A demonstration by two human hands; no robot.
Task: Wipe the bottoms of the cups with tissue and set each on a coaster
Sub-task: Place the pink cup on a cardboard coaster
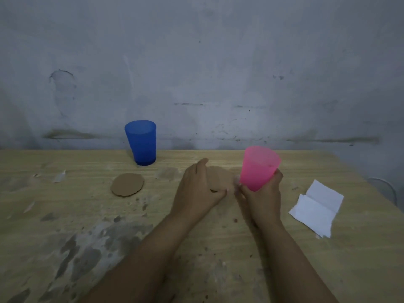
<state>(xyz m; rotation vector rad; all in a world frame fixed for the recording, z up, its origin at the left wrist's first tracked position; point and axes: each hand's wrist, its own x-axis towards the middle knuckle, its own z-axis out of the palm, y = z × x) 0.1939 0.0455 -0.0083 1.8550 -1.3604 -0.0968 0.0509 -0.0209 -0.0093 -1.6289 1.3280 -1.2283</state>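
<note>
Forearms: both bare, entering from the near edge of the worn, scuffed wooden table [65, 248] and angling forward toward mid-table.
Right hand [263, 196]: fingers curled round the narrow lower end of the translucent pink plastic cup [259, 168], gripping it from below; thumb on the left side of the base, fingertips showing on the right.
Pink cup: mouth up, tilted, rim leaning away and right. Whether its base touches the table cannot be told; the fingers cover it.
Left hand [197, 189]: palm down, fingers bent over the near left edge of a round brown cardboard coaster [220, 177]. Pinching or just pressing: cannot tell.
Coaster under left fingers: flat on table, just left of the pink cup's base, between the two hands.
White folded tissue [317, 207]: flat on table, right of the right hand, apart from its fingers.
Second round brown cardboard coaster [127, 184]: flat, left of the left hand, well clear of it.
Translucent blue plastic cup [141, 142]: upright on bare table beyond the second coaster, not on it, near the grey marked wall [218, 62].
</note>
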